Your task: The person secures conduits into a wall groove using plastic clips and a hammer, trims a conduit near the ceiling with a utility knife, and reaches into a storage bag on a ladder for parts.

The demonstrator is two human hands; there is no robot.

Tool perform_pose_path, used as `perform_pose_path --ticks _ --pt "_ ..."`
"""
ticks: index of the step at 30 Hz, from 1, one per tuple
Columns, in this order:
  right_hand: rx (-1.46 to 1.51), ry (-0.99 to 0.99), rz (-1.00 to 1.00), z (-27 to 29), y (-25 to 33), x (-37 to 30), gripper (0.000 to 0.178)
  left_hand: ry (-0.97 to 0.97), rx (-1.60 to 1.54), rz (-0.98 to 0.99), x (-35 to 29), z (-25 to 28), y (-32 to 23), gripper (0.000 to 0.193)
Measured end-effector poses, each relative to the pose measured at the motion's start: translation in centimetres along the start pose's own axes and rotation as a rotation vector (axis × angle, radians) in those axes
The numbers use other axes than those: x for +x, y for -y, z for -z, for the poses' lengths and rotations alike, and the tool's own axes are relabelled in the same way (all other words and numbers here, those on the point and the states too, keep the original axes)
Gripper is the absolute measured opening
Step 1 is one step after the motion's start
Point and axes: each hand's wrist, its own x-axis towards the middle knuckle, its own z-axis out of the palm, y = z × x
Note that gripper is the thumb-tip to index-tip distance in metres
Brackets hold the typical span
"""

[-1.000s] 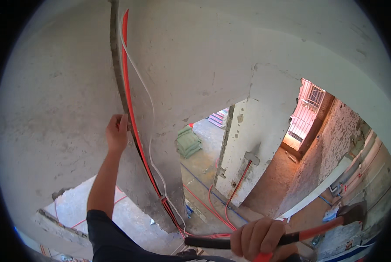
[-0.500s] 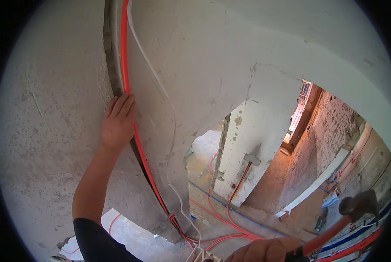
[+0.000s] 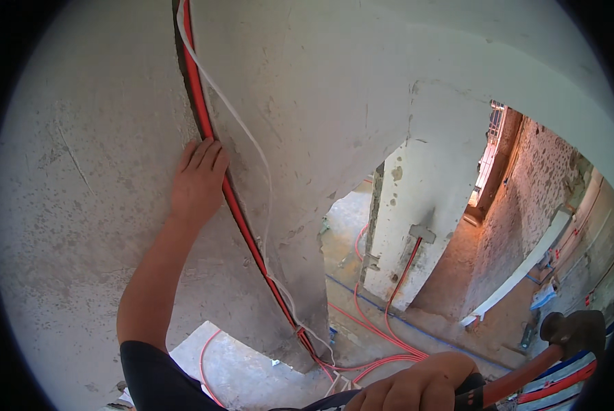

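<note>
A long red conduit [image 3: 194, 89] runs down the grey wall [image 3: 94, 205], lying along a narrow dark groove. Halfway up, my left hand [image 3: 199, 179] is closed on the conduit, fingers bent together over it; the thumb is hidden. At the lower edge, my right hand [image 3: 416, 387] grips a hammer [image 3: 573, 334] with a dark metal head and an orange-red and black handle. The hammer head points to the right, away from the wall. A loose white strip [image 3: 242, 123] hangs beside the conduit, crossing over it near the top and again lower down.
Several thin red pipes [image 3: 382, 356] spread over the floor beside a blue pipe [image 3: 451, 368]. A pale wall section [image 3: 416, 205] to the right has a box with a red pipe below it. Further right stand a long white curved-looking beam [image 3: 519, 274] and a rough brown wall [image 3: 519, 198].
The upper conduit, which stood outside the groove, now lies in it. My left hand has moved slightly right in the picture. The hammer stays in my right hand as the view shifts.
</note>
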Motion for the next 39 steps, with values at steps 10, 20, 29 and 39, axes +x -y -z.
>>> perform_pose_path --ticks 10,20,29,39 --pt "-0.108 -0.1 0.2 -2.0 0.9 -2.4 0.009 0.021 -0.041 -0.034 1.6 1.8 -1.3 0.022" --pt "-0.875 -0.735 0.217 2.6 1.1 -6.1 0.011 0.169 -1.156 0.325 1.1 14.2 -9.8 0.03" --pt "-0.458 -0.845 0.025 4.0 -2.7 -6.5 0.019 0.186 -1.379 0.092 0.2 18.7 -14.2 0.041" --pt "-0.152 -0.388 0.296 -6.0 1.4 -4.5 0.007 -0.057 -1.309 0.557 -4.9 16.6 -10.6 0.023"
